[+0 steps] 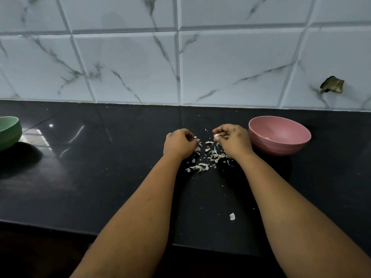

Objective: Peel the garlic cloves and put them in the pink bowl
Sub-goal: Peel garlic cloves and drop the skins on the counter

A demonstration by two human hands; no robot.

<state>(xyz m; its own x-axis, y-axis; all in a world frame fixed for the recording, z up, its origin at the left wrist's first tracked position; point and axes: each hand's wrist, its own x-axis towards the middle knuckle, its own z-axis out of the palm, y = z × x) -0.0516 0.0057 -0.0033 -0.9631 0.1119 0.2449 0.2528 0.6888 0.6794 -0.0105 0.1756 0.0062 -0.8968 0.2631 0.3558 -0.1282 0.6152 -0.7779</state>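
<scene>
Glossy black stone counter [100, 177], matt plastic pink bowl [281, 145], papery garlic skins [200, 167]

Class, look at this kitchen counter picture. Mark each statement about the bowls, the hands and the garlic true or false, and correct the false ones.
1. The round pink bowl stands to the right of the right hand. True.
2. The right hand pinches a pale garlic clove in its fingers. True.
3. The round green bowl sits right beside the pink bowl. False: it stands at the far left edge of the view, well apart.
4. The thin white garlic peels lie inside the pink bowl. False: they are scattered on the glossy black countertop between and below the hands.
5. The left hand lies flat and open on the countertop. False: its fingers are curled, pinching a small scrap of peel.
</scene>
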